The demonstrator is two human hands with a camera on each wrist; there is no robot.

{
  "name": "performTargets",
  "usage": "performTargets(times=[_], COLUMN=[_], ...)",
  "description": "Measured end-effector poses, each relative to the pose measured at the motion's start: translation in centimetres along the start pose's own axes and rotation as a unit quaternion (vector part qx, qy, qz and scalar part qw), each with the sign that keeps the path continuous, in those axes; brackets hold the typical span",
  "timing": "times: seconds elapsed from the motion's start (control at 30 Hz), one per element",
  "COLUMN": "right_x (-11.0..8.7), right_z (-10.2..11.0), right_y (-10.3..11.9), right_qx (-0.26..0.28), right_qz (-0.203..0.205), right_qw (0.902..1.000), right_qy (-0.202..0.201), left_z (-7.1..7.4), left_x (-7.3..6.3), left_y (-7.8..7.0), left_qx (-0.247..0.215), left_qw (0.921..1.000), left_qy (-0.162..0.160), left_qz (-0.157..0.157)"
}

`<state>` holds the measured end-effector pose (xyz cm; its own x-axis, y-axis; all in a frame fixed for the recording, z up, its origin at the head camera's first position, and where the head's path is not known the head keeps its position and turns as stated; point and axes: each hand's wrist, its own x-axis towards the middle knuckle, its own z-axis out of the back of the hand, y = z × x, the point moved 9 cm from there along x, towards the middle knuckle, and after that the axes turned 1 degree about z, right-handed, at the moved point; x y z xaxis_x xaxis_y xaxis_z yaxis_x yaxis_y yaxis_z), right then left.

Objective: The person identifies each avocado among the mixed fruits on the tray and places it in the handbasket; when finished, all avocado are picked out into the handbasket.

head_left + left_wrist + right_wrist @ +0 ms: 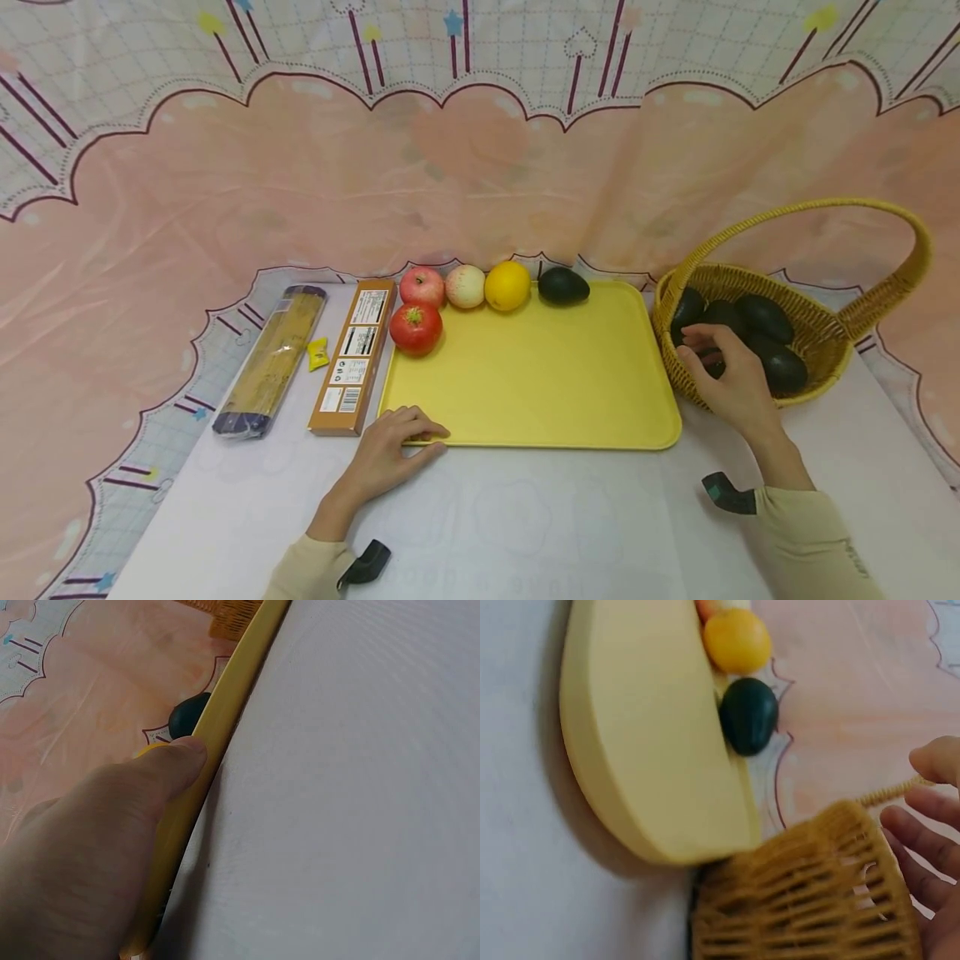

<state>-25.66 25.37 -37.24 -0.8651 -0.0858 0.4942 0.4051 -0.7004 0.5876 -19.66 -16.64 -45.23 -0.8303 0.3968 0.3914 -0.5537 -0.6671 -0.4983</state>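
Observation:
My left hand (390,450) rests at the front left edge of a yellow tray (540,383), thumb along the rim in the left wrist view and the other fingers over the tray's inside. A wicker basket (821,354) with several dark avocados (765,318) stands at the tray's right. Over the basket's near left side is my right hand (727,375), its thumb and fingers parted and loosely bent near the avocados. No fruit shows in its fingers in the right wrist view. Another avocado (564,286) lies at the tray's back edge.
Along the tray's back stand an orange (507,286), a pale peach (465,286) and a red apple (422,287), with a pomegranate (416,328) in front. Left of them are a brown box (352,358), a yellow wrapped packet (318,354) and packaged noodles (273,358). The basket's tall handle (810,204) arches upward.

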Motion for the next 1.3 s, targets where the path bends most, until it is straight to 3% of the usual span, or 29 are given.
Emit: performTargets(times=[0.17, 0.33, 0.73, 1.07, 1.3], right_x=[0.2, 0.3, 1.0, 2.3, 3.3], right_z=[-0.9, -1.2, -3.3, -5.1, -6.1], right_y=[1.3, 2.0, 3.5, 3.2, 3.0], right_qx=[0.024, 0.055, 0.079, 0.065, 0.058], right_qz=[0.044, 0.045, 0.08, 0.061, 0.025], right_qw=[0.9986, 0.9962, 0.993, 0.9959, 0.998], right_qy=[-0.02, -0.05, -0.037, -0.012, 0.006], left_z=[0.0, 0.0, -0.1, 0.0, 0.1], left_x=[0.0, 0.0, -0.1, 0.0, 0.0], left_y=[0.0, -0.1, -0.2, -0.4, -0.3], left_qx=[-0.002, 0.002, 0.0, 0.003, 0.006], left_qw=[1.0, 1.0, 0.9999, 0.9999, 1.0], left_qy=[0.002, 0.005, 0.01, 0.008, 0.003], left_qz=[0.001, 0.002, 0.008, 0.006, 0.001])
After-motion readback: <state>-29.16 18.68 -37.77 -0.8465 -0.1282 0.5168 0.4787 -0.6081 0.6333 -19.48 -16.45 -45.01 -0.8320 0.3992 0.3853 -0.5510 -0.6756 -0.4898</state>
